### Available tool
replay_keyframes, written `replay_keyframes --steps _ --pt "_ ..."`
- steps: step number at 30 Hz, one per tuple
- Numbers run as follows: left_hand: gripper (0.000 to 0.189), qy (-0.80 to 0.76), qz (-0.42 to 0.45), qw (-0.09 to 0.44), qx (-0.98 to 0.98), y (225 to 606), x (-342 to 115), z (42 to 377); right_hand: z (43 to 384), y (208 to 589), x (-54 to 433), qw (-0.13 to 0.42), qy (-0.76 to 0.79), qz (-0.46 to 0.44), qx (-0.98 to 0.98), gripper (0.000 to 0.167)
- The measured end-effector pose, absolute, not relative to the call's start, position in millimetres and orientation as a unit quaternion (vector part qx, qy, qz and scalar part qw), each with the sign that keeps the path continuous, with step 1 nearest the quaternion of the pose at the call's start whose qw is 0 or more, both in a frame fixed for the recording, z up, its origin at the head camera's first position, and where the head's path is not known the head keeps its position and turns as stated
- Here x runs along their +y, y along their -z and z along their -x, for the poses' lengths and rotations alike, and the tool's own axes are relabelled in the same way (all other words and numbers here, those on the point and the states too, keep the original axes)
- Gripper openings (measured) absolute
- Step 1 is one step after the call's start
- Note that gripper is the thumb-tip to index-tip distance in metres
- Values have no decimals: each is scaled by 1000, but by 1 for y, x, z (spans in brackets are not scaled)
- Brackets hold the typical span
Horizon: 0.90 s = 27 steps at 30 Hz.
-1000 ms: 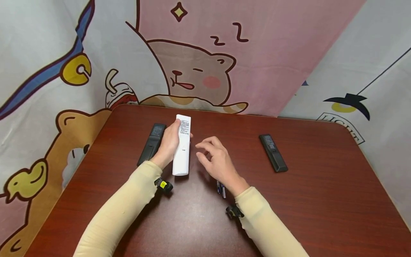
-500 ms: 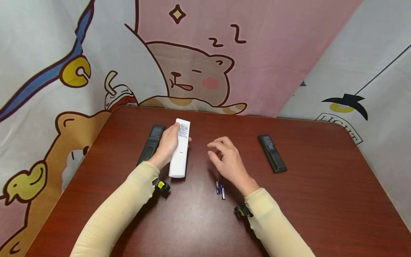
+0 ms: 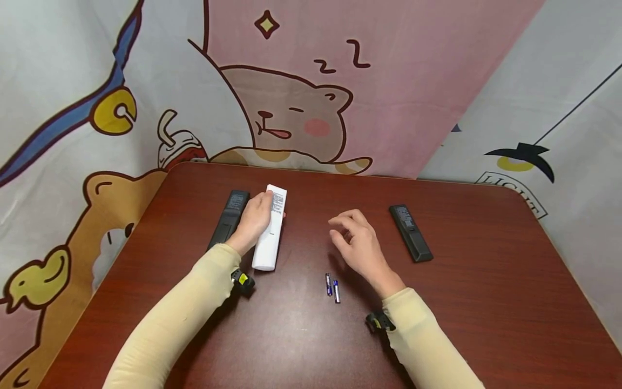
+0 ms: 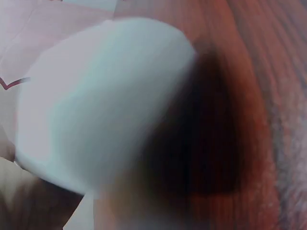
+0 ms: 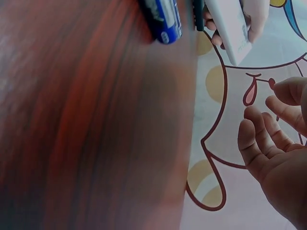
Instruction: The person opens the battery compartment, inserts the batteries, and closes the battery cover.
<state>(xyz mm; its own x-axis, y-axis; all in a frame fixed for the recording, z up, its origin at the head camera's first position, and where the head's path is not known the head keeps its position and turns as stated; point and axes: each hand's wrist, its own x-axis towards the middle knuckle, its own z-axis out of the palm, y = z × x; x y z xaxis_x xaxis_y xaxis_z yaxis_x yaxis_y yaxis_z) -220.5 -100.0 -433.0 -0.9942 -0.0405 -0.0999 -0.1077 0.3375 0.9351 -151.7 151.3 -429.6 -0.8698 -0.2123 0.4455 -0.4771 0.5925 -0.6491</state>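
Observation:
My left hand [image 3: 252, 220] grips a white remote control [image 3: 269, 243] by its upper half, thumb along the printed back. The left wrist view is filled by the near end of that remote [image 4: 105, 100], blurred. Over the table to the right, my right hand [image 3: 362, 246] is held with loosely bent fingers and nothing in them; the right wrist view shows its fingers [image 5: 261, 139] parted. Two small blue-and-silver batteries [image 3: 337, 292] lie side by side on the table, left of the right wrist. One battery [image 5: 165, 21] looms at the top of the right wrist view.
A black remote control [image 3: 228, 219] lies face down just left of my left hand, partly covered by it. Another black remote [image 3: 411, 233] lies face down at the right. A cartoon-printed cloth [image 3: 311, 86] hangs behind the brown wooden table [image 3: 486, 302].
My right hand has moved right, away from the white remote, uncovering the batteries. The left hand has lowered the white remote slightly, moving it a little left and toward me.

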Motion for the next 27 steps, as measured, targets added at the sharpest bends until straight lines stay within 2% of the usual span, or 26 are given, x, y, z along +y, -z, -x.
replay_keyframes --steps 6,27 --pt "40 -496 35 -9 868 433 -102 224 152 430 164 165 -405 -182 -881 18" --pt "36 -426 36 65 902 431 -111 236 151 432 211 175 -355 -149 -906 17"
